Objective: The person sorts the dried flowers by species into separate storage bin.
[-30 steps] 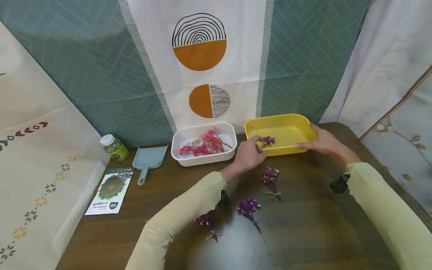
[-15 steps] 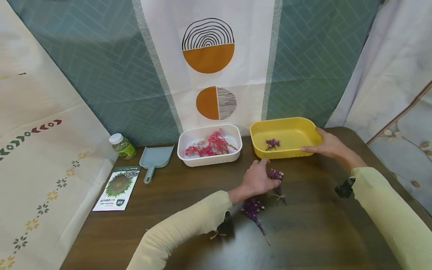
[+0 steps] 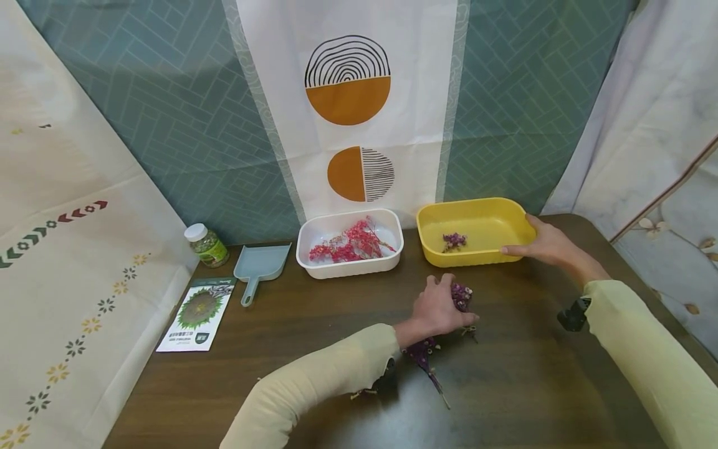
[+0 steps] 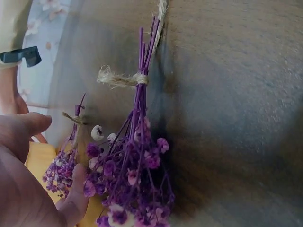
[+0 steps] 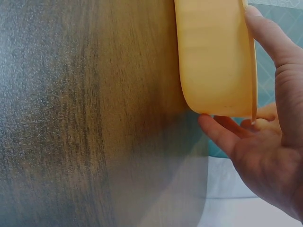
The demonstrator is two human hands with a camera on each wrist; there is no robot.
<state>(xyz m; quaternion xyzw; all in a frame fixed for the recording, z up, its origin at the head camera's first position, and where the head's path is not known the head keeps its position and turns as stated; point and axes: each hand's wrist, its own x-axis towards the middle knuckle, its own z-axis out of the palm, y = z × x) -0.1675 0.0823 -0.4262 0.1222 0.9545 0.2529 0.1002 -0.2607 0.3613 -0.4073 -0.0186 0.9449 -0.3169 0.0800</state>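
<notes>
My left hand (image 3: 440, 308) is over a small bunch of purple dried flowers (image 3: 462, 297), thumb and fingers spread apart beside it. In the left wrist view, that bunch (image 4: 61, 172) shows between thumb and fingers, its stems tied with twine. A nearer tied purple bunch (image 4: 135, 156) lies on the table, partly under the left wrist in the head view. My right hand (image 3: 552, 249) grips the right end of the yellow tray (image 3: 477, 257), thumb on the front rim. In the right wrist view, fingers touch the tray's end (image 5: 218, 56). Another purple bunch (image 3: 454, 241) lies inside.
A white tray (image 3: 350, 269) with red dried flowers (image 3: 359, 240) stands left of the yellow one. Farther left are a grey-blue dustpan (image 3: 260, 263), a lidded jar (image 3: 207, 246) and a seed packet (image 3: 196, 315). Twine (image 3: 363, 393) from another bunch shows beside the left sleeve.
My left hand has left the yellow tray, where the purple bunch stays, and come down to the bunch on the table, shifting slightly right. The right hand keeps its hold on the tray.
</notes>
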